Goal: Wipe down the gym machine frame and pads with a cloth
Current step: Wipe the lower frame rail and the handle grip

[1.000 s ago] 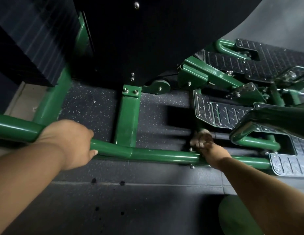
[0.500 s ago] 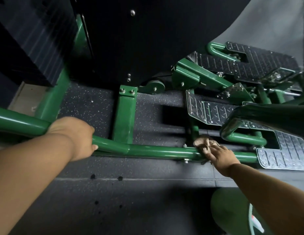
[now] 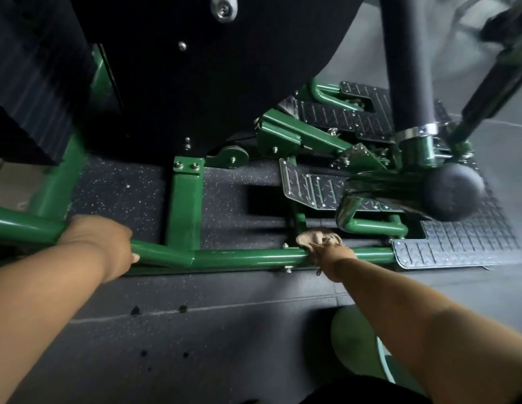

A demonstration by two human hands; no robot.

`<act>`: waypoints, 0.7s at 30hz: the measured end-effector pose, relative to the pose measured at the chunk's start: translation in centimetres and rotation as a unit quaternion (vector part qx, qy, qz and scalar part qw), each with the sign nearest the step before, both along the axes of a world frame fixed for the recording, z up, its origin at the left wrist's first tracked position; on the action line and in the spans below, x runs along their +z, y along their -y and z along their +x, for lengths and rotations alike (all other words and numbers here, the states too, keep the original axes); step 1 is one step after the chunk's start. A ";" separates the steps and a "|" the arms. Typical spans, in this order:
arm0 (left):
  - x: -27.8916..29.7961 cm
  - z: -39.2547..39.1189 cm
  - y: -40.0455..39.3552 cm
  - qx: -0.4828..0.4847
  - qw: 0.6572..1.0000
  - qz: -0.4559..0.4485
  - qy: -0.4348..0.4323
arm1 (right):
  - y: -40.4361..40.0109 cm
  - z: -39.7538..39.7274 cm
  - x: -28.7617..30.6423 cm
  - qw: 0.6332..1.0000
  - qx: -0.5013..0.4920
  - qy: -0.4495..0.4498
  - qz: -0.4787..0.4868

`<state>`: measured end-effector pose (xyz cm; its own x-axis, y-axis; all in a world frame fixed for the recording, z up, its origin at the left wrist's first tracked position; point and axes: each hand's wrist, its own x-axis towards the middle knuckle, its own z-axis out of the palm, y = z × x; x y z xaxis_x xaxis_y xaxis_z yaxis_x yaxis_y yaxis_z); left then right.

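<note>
The work is at the low green base rail point(image 3: 248, 257), the horizontal tube of the machine frame that runs just above the dark rubber floor point(image 3: 224, 330), and judging from this 1 view the wiping is somewhere in its middle. The right hand point(image 3: 329, 253) presses a bunched tan cloth point(image 3: 313, 238) onto the top of that rail, fingers curled round the wad, just right of the rail's bolted joint and left of the tread plate point(image 3: 458, 249) at the rail's right end. The left hand point(image 3: 103, 243) grips the same rail well to the left of the cloth, past the green upright post point(image 3: 184, 205) that rises from it, apparently as a brace. Whether the stretch of rail between the 2 hands is already clean cannot be told (gloss shows everywhere, and the light is dim). What looks left: the short run of rail toward the tread plate, the upright post, the upper green arms behind the rail, and the black roller pad point(image 3: 453, 191) up and to the right of the cloth.
</note>
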<state>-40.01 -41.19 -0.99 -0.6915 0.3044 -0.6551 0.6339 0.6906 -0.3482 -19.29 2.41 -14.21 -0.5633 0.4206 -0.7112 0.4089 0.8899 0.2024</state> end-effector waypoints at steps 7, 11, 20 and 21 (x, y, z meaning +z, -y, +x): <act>-0.3 0.0 -0.2 0.016 1.000 -0.005 -0.018 | 0.1 1.3 -1.0 0.999 -0.007 -0.045 -0.007; -0.5 -0.1 -1.2 0.070 0.996 -0.051 -0.001 | -0.9 2.5 -2.2 0.997 -0.018 -0.073 -0.026; 5.2 5.9 -13.1 -0.030 0.981 0.191 0.014 | -0.3 2.4 -2.7 0.997 -0.018 -0.069 -0.033; 6.6 6.7 -14.6 -0.016 0.968 0.249 0.028 | -0.4 2.6 -2.9 0.996 -0.026 -0.075 -0.037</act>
